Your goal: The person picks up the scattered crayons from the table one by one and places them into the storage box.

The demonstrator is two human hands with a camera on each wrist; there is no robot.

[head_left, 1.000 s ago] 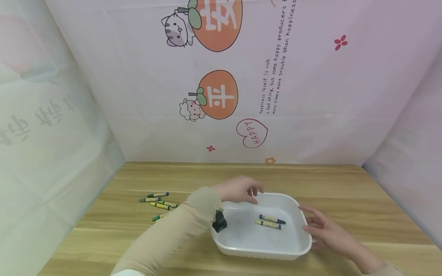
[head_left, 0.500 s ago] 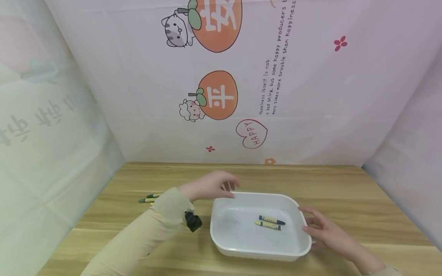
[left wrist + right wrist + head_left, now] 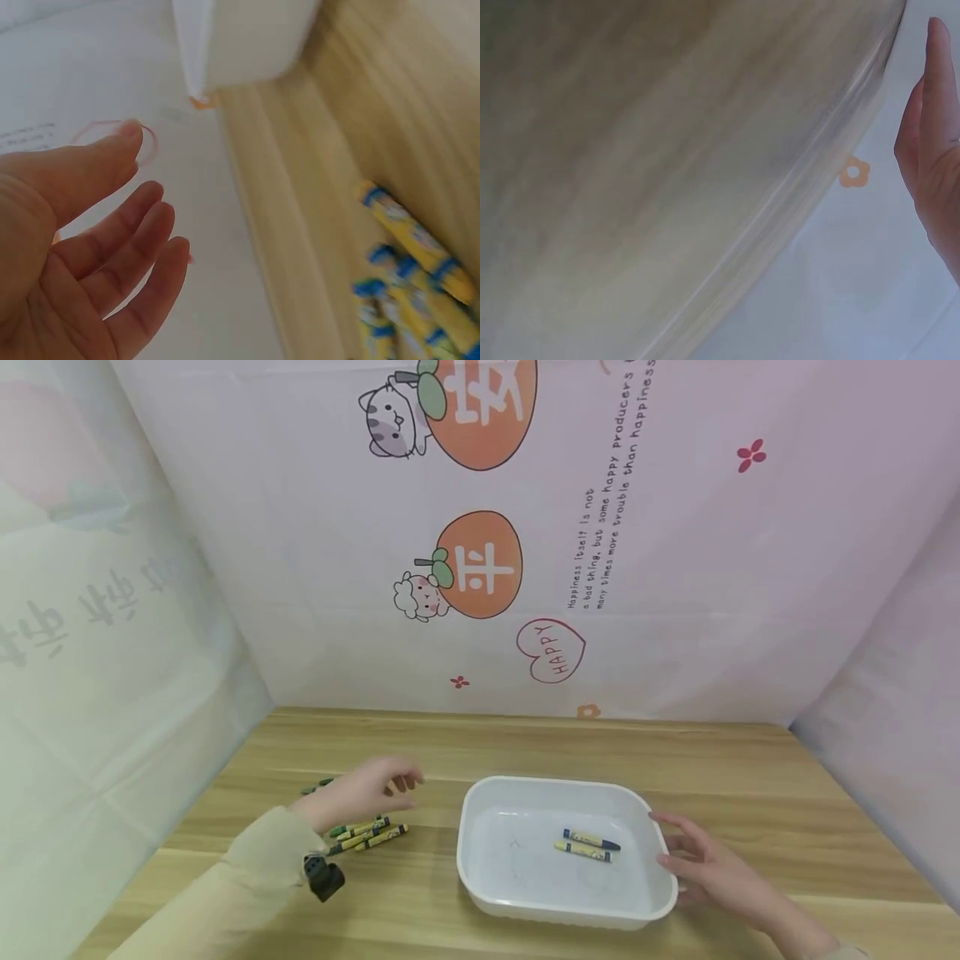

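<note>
A white rectangular plastic basin [image 3: 517, 906] stands on the table with two crayons in it, one a dark blue crayon [image 3: 592, 840] and the other a yellow crayon [image 3: 583, 852]. My right hand [image 3: 712, 864] holds the basin's right side, thumb and forefinger tips at the rim. Left of the basin, my left hand [image 3: 367, 793] hovers over the table, fingers loosely bent. Nothing lies between them in the left wrist view. Below it is a loose pile of several crayons [image 3: 382, 837], yellow and green ones among them. Two dark green crayon tips [image 3: 326, 782] show behind the hand.
The wooden table [image 3: 420, 910] reaches back to a printed white cloth wall [image 3: 675, 652]. More cloth walls rise on the left and right. A small black device [image 3: 324, 877] is strapped to my left wrist.
My left hand has moved left, from over the basin's back rim to above the crayon pile. The right hand, the basin and its two crayons have stayed in place.
</note>
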